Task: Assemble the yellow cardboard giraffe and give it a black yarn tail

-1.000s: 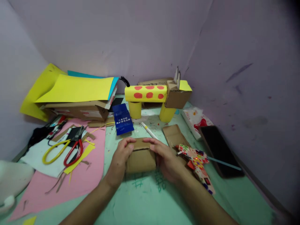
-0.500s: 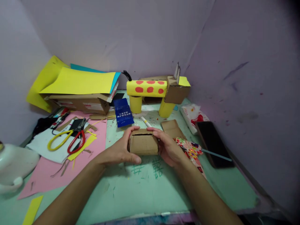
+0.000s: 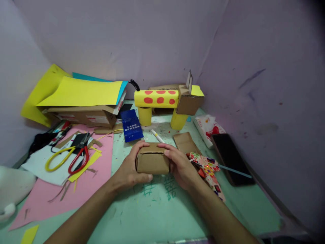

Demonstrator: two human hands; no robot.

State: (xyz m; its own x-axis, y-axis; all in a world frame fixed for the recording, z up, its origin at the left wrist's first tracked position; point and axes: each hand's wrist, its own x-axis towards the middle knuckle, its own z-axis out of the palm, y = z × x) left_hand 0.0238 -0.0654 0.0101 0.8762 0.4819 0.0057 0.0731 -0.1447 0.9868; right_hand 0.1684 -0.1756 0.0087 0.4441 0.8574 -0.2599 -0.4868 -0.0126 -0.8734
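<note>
A small brown cardboard box (image 3: 153,164) is held between my two hands above the green tabletop (image 3: 142,217). My left hand (image 3: 130,169) grips its left end, thumb along the lower front edge and fingers over the top. From the other side my right hand (image 3: 179,166) closes on the right end, with fingertips pressing on the top flap. A thin dark gap shows along the flap's front edge. Behind the box lie a white marker (image 3: 157,136) and a loose cardboard piece (image 3: 186,143). Beside my right hand is a flower-patterned cloth item (image 3: 207,169).
A yellow model animal with red spots (image 3: 159,98) stands at the back. Scissors (image 3: 82,145) and paper scraps lie on pink paper (image 3: 83,200) at left. A blue card (image 3: 132,125), yellow sheets (image 3: 83,91) on a box, a tissue pack (image 3: 207,127) and a phone (image 3: 232,161) surround the workspace.
The view has shifted slightly, so most things appear a little lower and further left. My right fingers now press down on the box's top flap, and its gap looks narrower.
</note>
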